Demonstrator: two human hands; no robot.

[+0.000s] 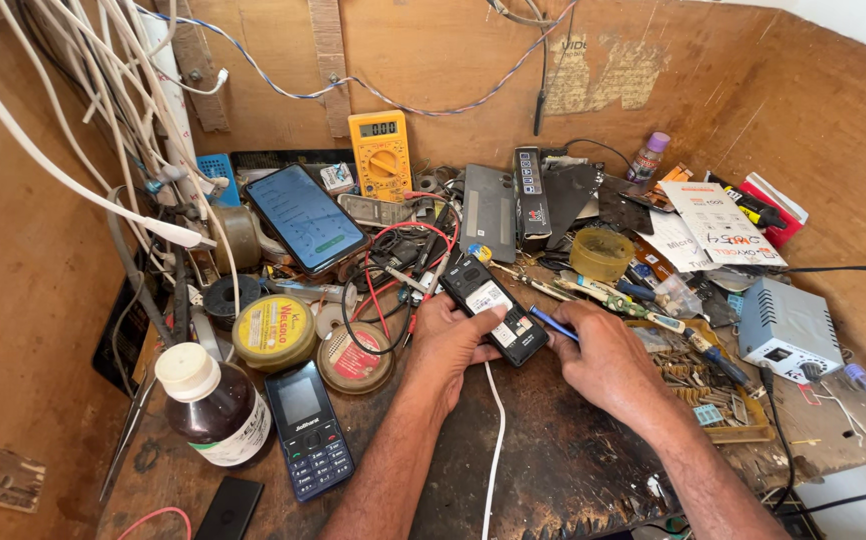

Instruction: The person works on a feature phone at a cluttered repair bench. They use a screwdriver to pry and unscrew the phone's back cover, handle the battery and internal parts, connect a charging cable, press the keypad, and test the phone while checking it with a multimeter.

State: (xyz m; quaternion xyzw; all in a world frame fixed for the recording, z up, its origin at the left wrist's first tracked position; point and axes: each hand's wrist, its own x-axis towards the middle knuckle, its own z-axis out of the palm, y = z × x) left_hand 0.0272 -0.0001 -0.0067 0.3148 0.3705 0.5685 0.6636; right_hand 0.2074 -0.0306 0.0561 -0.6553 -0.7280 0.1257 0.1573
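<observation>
My left hand [448, 345] grips a small black phone [491, 308] with its back cover off, thumb pressed on the white label inside. The phone lies tilted on the dark worn bench [543, 450]. My right hand [603, 360] holds a thin blue-handled tool [551, 322], its tip touching the phone's lower right edge. A white cable [495, 440] runs from under the phone toward me between my forearms.
A dark blue keypad phone [308, 428] and brown bottle [215, 408] sit front left, beside two round tins [275, 332]. A smartphone [305, 217] and yellow multimeter [381, 152] stand behind. A grey power supply [786, 326], screwdrivers and papers crowd the right. Wooden walls enclose the bench.
</observation>
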